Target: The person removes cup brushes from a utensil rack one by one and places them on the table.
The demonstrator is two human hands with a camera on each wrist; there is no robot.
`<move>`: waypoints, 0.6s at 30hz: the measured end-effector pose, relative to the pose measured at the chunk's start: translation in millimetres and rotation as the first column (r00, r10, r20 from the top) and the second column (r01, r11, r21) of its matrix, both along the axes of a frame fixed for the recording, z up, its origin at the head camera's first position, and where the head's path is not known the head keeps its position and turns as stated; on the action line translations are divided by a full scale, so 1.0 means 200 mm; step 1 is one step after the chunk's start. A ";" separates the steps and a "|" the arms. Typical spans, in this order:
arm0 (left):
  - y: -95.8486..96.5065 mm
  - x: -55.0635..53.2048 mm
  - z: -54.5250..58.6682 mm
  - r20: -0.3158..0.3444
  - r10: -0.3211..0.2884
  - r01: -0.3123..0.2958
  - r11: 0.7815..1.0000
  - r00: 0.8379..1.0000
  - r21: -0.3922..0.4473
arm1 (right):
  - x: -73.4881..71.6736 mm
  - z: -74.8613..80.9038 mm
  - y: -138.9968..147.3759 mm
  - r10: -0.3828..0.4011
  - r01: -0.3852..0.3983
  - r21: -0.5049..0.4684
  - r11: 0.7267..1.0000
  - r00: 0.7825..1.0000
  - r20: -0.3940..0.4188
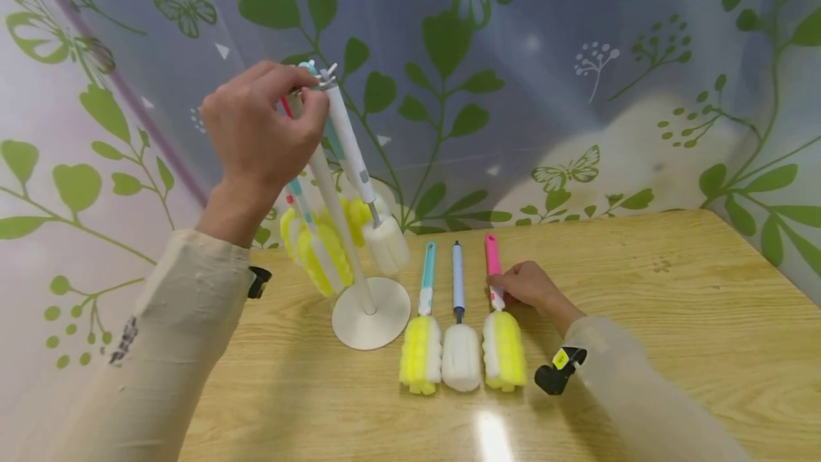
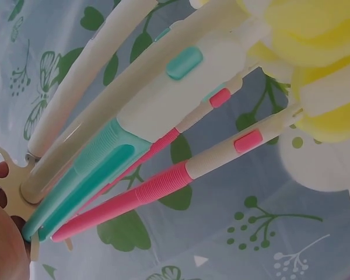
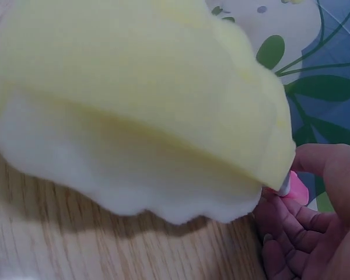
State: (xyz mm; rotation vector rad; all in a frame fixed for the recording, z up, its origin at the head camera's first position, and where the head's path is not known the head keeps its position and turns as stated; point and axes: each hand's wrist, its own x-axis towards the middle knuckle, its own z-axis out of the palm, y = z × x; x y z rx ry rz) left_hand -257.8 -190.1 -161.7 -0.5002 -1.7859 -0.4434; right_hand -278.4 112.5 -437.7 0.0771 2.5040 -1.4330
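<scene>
My left hand (image 1: pixel 259 127) grips the hooked top of a cream rotating stand (image 1: pixel 338 212), thumb and fingers curled at the hooks. Hanging from that stand are several sponge bottle brushes, among them a white-handled one (image 1: pixel 349 137). In the left wrist view, a teal-handled brush (image 2: pixel 99 169) and a pink-handled one (image 2: pixel 163 184) hang by the cream hook ring (image 2: pixel 14 181). On the table, my right hand (image 1: pixel 529 285) pinches the handle of a pink brush (image 1: pixel 492 255). Its yellow and white sponge head (image 3: pixel 163 87) fills much of the right wrist view, hiding most of the handle.
Left of the pink brush lie a blue-handled brush (image 1: pixel 457 276) with a white sponge and a teal-handled brush (image 1: pixel 427 269). The stand's round base (image 1: pixel 378 330) sits on the wooden table (image 1: pixel 641 291). A leaf-patterned curtain (image 1: pixel 513 105) hangs behind the table.
</scene>
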 end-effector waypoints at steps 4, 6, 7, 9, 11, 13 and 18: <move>0.00 0.00 0.00 -0.006 0.007 -0.007 1.000 1.000 0.002 | 0.00 -0.01 0.00 0.008 -0.008 0.003 1.000 1.000 0.000; 0.00 0.00 0.00 -0.006 0.011 -0.011 1.000 1.000 0.006 | 0.00 -0.01 0.00 0.014 -0.014 0.008 1.000 1.000 0.000; 0.00 0.00 0.00 -0.007 0.011 -0.011 1.000 1.000 0.009 | 0.00 -0.01 0.00 0.017 -0.017 0.011 1.000 1.000 -0.003; -0.01 0.00 -0.01 -0.010 0.010 -0.010 1.000 1.000 0.012 | 0.00 -0.01 0.00 0.024 -0.024 0.023 0.999 1.000 -0.008; 0.00 0.00 -0.01 -0.015 0.008 -0.007 1.000 1.000 0.015 | 0.01 -0.02 0.00 0.029 -0.028 0.033 0.999 0.999 -0.018; 0.00 0.00 -0.01 -0.021 0.005 -0.005 1.000 1.000 0.016 | 0.01 -0.02 0.00 0.035 -0.034 0.040 0.999 0.999 -0.028; 0.01 0.00 -0.01 -0.030 0.011 -0.010 1.000 1.000 0.014 | 0.02 -0.03 0.00 0.044 -0.041 0.067 0.997 0.998 -0.053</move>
